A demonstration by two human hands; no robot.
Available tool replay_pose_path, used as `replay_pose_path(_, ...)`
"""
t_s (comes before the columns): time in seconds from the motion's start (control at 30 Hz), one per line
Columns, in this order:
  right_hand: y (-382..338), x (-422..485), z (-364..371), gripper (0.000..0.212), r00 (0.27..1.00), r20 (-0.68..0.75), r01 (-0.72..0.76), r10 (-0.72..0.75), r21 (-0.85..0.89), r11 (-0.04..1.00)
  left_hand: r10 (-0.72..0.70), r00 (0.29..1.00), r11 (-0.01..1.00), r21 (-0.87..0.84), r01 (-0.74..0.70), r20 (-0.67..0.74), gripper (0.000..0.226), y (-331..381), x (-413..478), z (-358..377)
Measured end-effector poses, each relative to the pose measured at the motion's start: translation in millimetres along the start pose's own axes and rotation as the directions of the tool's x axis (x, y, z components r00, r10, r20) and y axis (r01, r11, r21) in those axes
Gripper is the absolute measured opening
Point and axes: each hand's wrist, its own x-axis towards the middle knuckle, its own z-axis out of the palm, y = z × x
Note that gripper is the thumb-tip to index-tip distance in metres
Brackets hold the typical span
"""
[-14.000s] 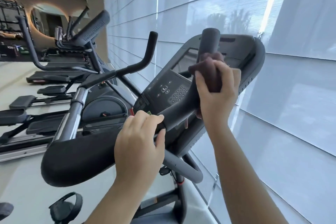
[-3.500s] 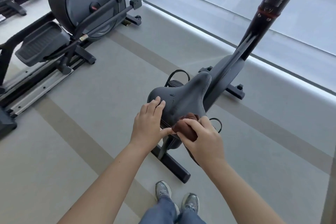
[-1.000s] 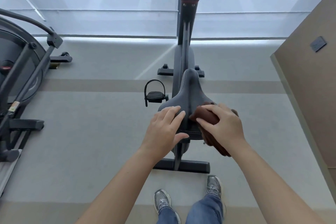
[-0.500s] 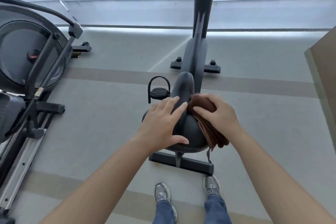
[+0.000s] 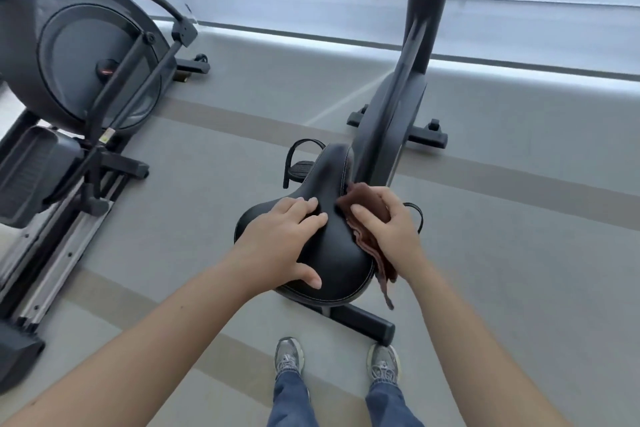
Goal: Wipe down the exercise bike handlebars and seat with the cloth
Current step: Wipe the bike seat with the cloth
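From my feed I look down on the seat (image 5: 336, 253), a broad black saddle of smooth, faintly shiny vinyl, wide and rounded at the end near me and tapering to a narrow nose, with pale stitching along its edge. My left hand (image 5: 280, 239) lies flat on its left half, fingers straight and close together, thumb spread toward the rear rim. My right hand (image 5: 391, 232) curls over the cloth (image 5: 363, 196), a soft, brown, folded piece, and presses it against the seat's right flank; a bunched end hangs below the saddle's edge. Beyond the nose the bike's dark matte frame (image 5: 388, 114) rises to a round post with a red band. A strapped pedal (image 5: 301, 166) shows left of the nose. The floor (image 5: 207, 166) is grey with tan stripes. To the left stands an elliptical trainer (image 5: 86, 62) with a large round housing. Grey trainers (image 5: 289, 355) and blue jeans show below
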Motion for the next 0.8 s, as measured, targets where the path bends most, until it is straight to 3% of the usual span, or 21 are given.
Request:
replay_pose_path(0.1,-3,5,-2,0.02,0.999,0.021,0.043,-0.042,-0.042,0.998,-0.028,0.999,0.999,-0.017,0.028,0.018,0.097,3,0,-2)
replay_pose_path(0.23,-22,55,19,0.016,0.975,-0.22,-0.006,0.033,0.123,0.992,-0.061,0.998,0.997,-0.05,0.062,0.014,0.096,4,-2,-2)
replay_pose_path(0.3,-22,55,20,0.017,0.979,-0.191,-0.031,0.066,0.184,0.982,-0.076,0.997,0.994,-0.072,0.077,0.015,0.096,5,-2,-2)
replay_pose_path(0.47,8,-6,-12,0.02,0.99,0.132,-0.053,0.041,0.09,0.994,-0.093,0.996,0.99,-0.104,0.094,0.017,0.095,7,-2,-2)
replay_pose_path(0.53,9,-3,-10,0.018,0.996,0.085,-0.034,0.028,0.07,0.997,-0.092,0.996,0.99,-0.107,0.093,0.011,0.095,7,-2,-2)
replay_pose_path(0.67,-15,40,16,0.018,0.986,-0.159,-0.036,0.057,0.132,0.991,-0.094,0.996,0.988,-0.122,0.093,-0.001,0.095,6,-2,0)
replay_pose_path(0.73,-20,43,17,0.018,0.986,-0.142,-0.057,0.084,0.182,0.982,-0.092,0.996,0.987,-0.131,0.091,-0.005,0.095,5,-2,1)
replay_pose_path(0.8,-16,20,3,0.019,0.997,-0.031,-0.066,0.069,0.092,0.994,-0.087,0.996,0.989,-0.121,0.085,-0.011,0.096,6,-2,1)
